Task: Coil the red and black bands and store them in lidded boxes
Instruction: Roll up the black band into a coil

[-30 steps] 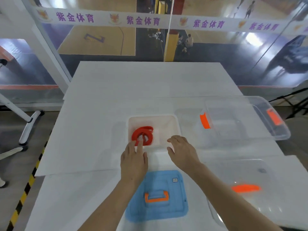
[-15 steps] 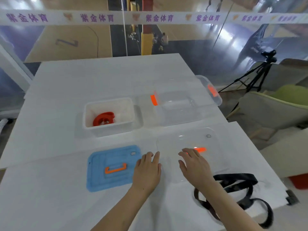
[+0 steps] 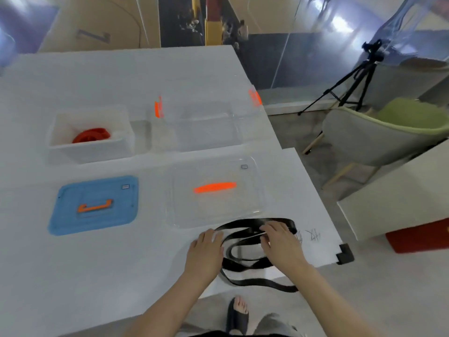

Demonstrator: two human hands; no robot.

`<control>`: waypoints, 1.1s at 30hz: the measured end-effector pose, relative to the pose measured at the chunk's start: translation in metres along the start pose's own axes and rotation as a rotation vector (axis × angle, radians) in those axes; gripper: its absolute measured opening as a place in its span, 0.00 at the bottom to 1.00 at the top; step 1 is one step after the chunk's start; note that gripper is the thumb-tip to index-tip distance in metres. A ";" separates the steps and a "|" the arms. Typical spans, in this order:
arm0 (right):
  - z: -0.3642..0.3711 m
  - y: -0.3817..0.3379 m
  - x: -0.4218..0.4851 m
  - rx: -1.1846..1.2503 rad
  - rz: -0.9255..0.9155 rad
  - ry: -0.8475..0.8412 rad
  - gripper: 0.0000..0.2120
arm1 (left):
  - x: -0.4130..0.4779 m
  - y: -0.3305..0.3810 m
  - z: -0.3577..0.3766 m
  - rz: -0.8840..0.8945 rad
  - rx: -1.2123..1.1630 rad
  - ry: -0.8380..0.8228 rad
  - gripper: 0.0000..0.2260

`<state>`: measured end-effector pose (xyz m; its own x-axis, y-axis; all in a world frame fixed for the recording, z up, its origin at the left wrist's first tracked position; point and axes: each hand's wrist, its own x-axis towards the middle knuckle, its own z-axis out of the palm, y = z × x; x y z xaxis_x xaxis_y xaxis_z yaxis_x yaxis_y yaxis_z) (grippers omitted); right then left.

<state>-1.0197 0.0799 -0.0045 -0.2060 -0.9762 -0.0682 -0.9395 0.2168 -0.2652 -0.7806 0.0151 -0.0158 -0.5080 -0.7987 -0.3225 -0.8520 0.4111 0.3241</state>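
The long black band (image 3: 243,266) is spread in loose loops near the front edge of the white tabletop (image 3: 109,268), and one loop is hung past that edge. It is touched by the flat left hand (image 3: 206,249), and its far loop is held by the right hand's (image 3: 281,244) bent fingers. The band could be pulled off by the hanging loop, or twisted if rolled too fast.

In front of me is a white table (image 3: 121,74), with a black corner guard (image 3: 344,254) on its near right corner and pen scribbles (image 3: 313,235) beside it. To my right a camera (image 3: 373,48) sits on a black tripod (image 3: 349,86), behind a grey chair (image 3: 379,139) holding a green cushion (image 3: 408,113). A red box (image 3: 422,237) sits on the floor. Below the table edge, my foot wears a black sandal (image 3: 234,317).
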 end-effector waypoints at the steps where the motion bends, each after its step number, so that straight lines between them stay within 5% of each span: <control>1: 0.003 0.010 -0.004 0.001 0.017 -0.018 0.12 | 0.000 0.004 0.005 0.000 0.008 -0.023 0.22; 11: 0.011 0.085 0.014 0.275 0.388 -0.159 0.21 | 0.014 0.017 0.030 -0.082 0.030 -0.162 0.25; 18: 0.007 0.088 0.019 0.409 0.432 -0.131 0.12 | 0.008 0.030 0.016 -0.085 -0.026 -0.163 0.22; 25: -0.063 0.051 0.021 0.801 0.228 0.008 0.13 | 0.008 0.043 -0.031 -0.108 -0.224 0.067 0.19; 33: -0.154 -0.012 0.030 1.053 -0.069 -0.078 0.18 | 0.005 0.089 -0.120 0.075 -0.579 0.256 0.18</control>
<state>-1.0565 0.0470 0.1444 -0.1075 -0.9915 -0.0727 -0.2291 0.0959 -0.9687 -0.8440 -0.0047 0.1185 -0.4566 -0.8860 -0.0805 -0.5722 0.2232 0.7892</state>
